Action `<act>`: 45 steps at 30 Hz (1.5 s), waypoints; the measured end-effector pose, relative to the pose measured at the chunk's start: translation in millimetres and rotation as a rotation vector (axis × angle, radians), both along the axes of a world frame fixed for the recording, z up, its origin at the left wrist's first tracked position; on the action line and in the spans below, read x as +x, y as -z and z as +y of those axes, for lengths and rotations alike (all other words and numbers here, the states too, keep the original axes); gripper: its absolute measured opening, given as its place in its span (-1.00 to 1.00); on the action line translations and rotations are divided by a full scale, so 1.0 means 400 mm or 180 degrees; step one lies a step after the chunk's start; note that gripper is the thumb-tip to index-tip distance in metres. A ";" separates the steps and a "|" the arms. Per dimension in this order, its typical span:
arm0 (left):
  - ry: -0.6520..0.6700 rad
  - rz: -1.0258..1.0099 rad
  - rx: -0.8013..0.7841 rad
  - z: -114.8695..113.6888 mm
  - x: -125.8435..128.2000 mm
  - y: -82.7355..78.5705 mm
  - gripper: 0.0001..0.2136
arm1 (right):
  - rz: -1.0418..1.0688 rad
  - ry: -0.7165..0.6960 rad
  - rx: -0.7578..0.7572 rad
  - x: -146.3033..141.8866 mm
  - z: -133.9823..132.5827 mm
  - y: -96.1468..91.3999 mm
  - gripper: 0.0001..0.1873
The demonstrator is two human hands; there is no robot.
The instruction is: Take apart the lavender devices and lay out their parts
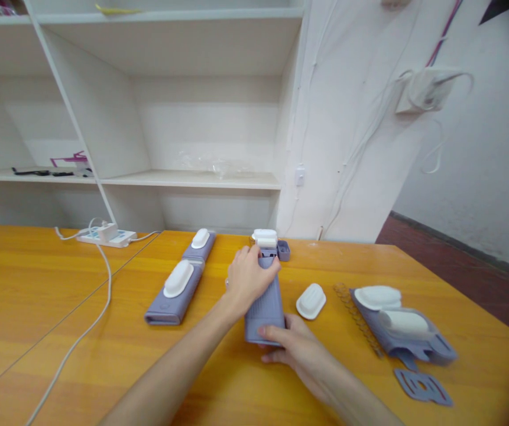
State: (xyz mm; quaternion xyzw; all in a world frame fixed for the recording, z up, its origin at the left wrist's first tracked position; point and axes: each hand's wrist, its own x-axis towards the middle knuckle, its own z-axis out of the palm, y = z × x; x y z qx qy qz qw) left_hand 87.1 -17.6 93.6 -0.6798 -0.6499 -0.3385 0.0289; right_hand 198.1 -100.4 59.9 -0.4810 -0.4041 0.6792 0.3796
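Note:
Both hands grip a long grey-purple plastic casing point(265, 302) with a ribbed face, held in front of me above the table. My left hand point(249, 275) is closed over its far end, the thumb pressing on the right edge. At its near end my right hand point(287, 343) wraps the lower right corner, thumb on top and fingers underneath. Just beyond the far end lie a white oval cap and roller point(265, 237) and a small grey-purple block point(283, 250). A loose white oval cap point(311, 301) rests to the right of the casing.
On the left lies a hinged grey-purple casing point(178, 302) bearing two white oval pieces. To the right are another casing with white parts point(407, 322), a coiled spring point(360, 322) and a flat slotted plate point(422, 387). A power strip point(123, 238) and white cable point(99, 319) occupy the left.

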 end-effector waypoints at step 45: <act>0.0132 -0.0083 0.0048 0.041 0.033 -0.045 -0.71 | -0.0581 0.0231 0.1542 0.016 0.088 0.040 -0.83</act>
